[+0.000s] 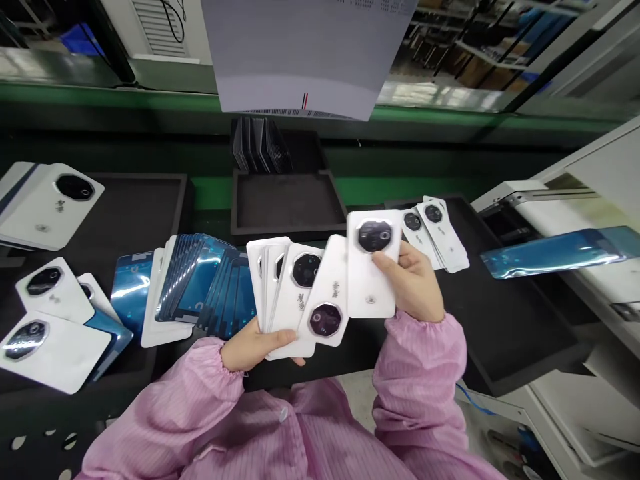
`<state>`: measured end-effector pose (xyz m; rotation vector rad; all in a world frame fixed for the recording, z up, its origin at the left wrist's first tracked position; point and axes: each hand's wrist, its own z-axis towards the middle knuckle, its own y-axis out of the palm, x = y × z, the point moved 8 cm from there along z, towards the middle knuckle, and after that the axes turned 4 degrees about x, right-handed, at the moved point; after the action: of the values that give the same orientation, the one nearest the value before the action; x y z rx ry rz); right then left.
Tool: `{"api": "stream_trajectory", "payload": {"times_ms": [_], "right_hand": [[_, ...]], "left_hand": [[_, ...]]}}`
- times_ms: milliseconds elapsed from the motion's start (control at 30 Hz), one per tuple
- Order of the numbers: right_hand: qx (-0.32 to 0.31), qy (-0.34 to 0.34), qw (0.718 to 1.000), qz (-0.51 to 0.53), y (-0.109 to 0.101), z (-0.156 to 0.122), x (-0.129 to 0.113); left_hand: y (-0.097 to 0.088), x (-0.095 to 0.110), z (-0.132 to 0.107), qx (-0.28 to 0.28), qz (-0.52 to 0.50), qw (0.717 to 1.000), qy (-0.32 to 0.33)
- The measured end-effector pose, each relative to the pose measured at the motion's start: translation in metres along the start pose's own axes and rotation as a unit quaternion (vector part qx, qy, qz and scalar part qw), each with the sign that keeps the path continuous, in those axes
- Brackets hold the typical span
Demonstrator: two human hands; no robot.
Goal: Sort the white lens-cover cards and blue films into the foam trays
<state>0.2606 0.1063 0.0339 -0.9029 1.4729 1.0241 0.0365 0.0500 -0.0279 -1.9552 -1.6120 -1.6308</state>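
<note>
My left hand is closed round a fanned stack of white phone back covers, each with a dark octagonal camera area. One cover in the fan lies turned, its camera area at the bottom. Just right of it, my right hand pinches a single white phone back cover upright, thumb on its front below the camera area. This cover overlaps the edge of the fan. Left of my left hand, a row of blue film-covered panels leans in a fanned line.
More white covers lie at far left and near left. Several covers rest on the right black tray. A black tray and dark panels stand behind. A blue strip lies across the white machine.
</note>
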Motion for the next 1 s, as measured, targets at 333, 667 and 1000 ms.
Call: {"api": "stream_trajectory", "payload": {"times_ms": [333,667,1000], "right_hand": [[0.119,0.137,0.967,0.18,0.03,-0.087,0.071],[-0.027,0.133,0.989,0.056,-0.007,-0.091,0.048],[0.003,-0.037,0.999,-0.021,0.013,-0.025,0.021]], "left_hand": [[-0.016,0.013,0.002,0.084,-0.016,0.985,0.15],[-0.028,0.031,-0.006,0.128,-0.084,0.978,0.141],[-0.019,0.018,0.0,0.041,-0.053,0.996,0.058]]}}
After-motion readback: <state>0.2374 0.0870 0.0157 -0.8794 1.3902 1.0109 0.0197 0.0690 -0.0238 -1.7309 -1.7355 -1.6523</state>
